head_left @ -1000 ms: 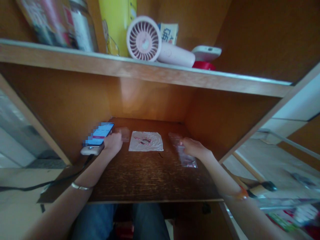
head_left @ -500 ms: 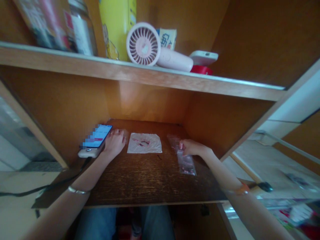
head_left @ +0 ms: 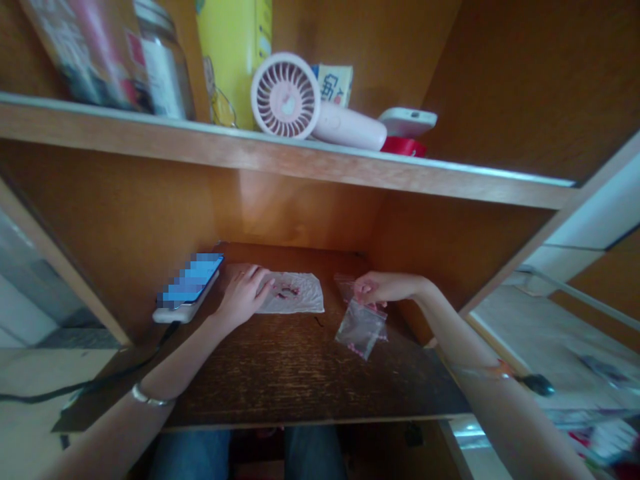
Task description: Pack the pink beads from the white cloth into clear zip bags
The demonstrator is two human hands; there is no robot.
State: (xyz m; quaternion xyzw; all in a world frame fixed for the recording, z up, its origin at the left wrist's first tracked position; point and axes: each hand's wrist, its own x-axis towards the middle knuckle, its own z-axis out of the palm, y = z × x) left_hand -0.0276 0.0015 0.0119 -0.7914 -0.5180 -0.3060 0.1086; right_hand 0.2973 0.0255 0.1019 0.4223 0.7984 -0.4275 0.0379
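A white tissue with small pink and dark pieces lies on the brown desk. My left hand rests over its left edge, fingers apart, holding nothing I can see. To the right, my right hand pinches the top of a small clear zip bag with pink beads at its bottom. Other clear bags lie beneath and behind that hand, partly hidden.
A phone sits on a white power bank with a black cable at the left. The shelf above holds a pink fan, a jar, a yellow container and a white device.
My left hand has moved right, from beside the phone onto the tissue's edge. My right hand has lifted a clear bag, which now hangs tilted toward the lower left.
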